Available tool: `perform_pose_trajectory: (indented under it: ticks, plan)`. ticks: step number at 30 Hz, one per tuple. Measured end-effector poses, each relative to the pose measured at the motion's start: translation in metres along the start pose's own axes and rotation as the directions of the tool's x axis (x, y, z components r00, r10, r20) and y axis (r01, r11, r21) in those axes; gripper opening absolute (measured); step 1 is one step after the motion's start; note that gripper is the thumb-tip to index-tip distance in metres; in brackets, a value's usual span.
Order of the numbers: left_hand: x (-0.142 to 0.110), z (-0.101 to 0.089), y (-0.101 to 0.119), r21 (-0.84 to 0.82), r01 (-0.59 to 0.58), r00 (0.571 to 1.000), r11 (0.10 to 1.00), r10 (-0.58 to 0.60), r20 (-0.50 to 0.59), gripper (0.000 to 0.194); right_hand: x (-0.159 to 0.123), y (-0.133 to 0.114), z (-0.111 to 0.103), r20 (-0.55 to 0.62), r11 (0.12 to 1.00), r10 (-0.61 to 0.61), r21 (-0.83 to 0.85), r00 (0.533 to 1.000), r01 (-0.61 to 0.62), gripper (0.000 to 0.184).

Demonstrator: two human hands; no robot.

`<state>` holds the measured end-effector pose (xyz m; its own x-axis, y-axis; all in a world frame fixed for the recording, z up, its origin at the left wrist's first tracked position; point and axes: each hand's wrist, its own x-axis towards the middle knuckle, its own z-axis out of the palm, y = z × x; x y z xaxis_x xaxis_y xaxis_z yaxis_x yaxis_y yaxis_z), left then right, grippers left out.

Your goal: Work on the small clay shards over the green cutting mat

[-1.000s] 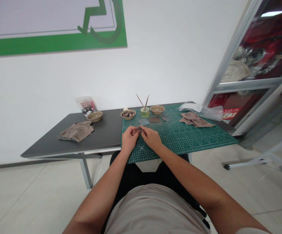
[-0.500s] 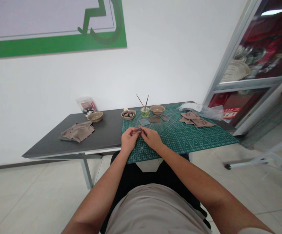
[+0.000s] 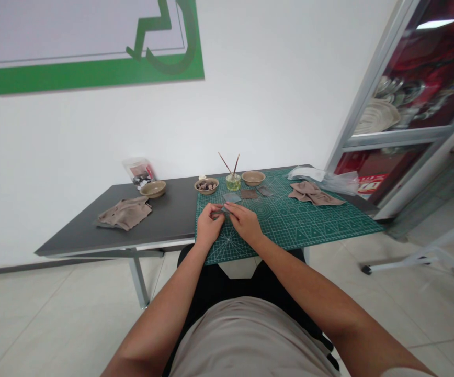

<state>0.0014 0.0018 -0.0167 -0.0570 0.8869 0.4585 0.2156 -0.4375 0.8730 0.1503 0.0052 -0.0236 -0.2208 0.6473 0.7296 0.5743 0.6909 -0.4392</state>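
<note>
My left hand and my right hand meet above the front left part of the green cutting mat, fingers closed and fingertips together. Between the fingertips shows a small grey piece, like a bit of sandpaper. Whatever else the left fingers pinch is hidden. Just beyond lie a blue-grey square, a brown square and a dark grey piece, which look like sandpaper sheets. A bowl of small brown lumps stands behind my left hand.
A glass jar of yellowish liquid holds two thin sticks. Beside it is a tan bowl; another bowl stands left by a plastic bag. Brown cloths lie left and right, near a clear bag.
Both hands stay in nearly the same place. The fingers have shifted slightly around the small piece, and its grey surface now shows more between the fingertips.
</note>
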Motion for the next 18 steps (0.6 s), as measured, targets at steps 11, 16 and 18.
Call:
perform_pose_trajectory:
  ticks: [11,16,18]
  plan:
    - [0.0026,0.0009,0.0,0.034,0.029,0.999,0.999,-0.028,-0.02,0.013,0.0043,0.0,0.0014,-0.064,0.992,0.121,0.044,0.991,-0.118,0.023]
    - [0.0045,-0.0001,0.0026,0.11,0.024,1.0,0.994,-0.022,-0.018,0.015,0.007,0.0011,0.0011,-0.057,0.993,0.094,0.075,0.994,-0.089,0.021]
    - [0.0054,-0.0004,0.0033,0.124,0.03,0.999,0.992,-0.031,0.009,0.015,0.0079,0.0025,0.0013,-0.039,0.994,0.073,0.08,0.997,-0.07,0.022]
